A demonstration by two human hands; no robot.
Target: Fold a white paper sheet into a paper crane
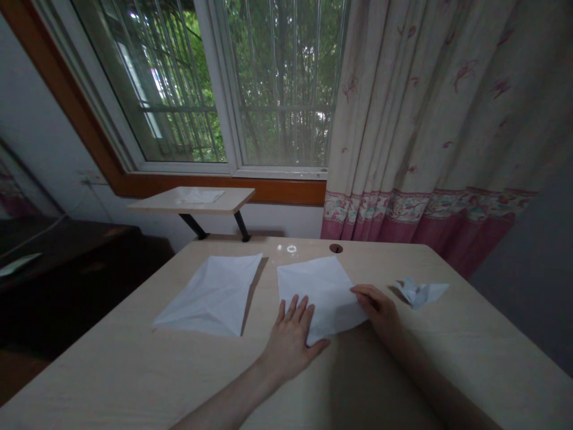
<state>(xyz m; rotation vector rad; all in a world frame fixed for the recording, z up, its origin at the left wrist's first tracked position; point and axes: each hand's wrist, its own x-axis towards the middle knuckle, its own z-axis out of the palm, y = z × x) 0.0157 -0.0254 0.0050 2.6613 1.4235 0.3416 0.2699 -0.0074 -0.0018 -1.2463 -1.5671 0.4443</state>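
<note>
A creased white sheet of paper [320, 291] lies on the desk in front of me. My left hand [293, 334] rests over its lower left edge, open, with the fingers spread and the thumb out to the side. At the sheet's right edge, my right hand [378, 307] has its fingers curled together and closed on the paper; part of the grip is hidden. Just beyond that hand sits a small folded paper figure [419, 292], perhaps a bird. To the left of my hands lies another creased white sheet [215, 294], its right side raised a little off the desk.
The pale wooden desk [286, 394] has a cable hole [335, 248] near its far edge. A small raised shelf [242, 197] at the back left bears some white paper [199, 196]. Behind are a barred window [277, 89] and a long curtain [416, 119]. Dark furniture [67, 263] stands left.
</note>
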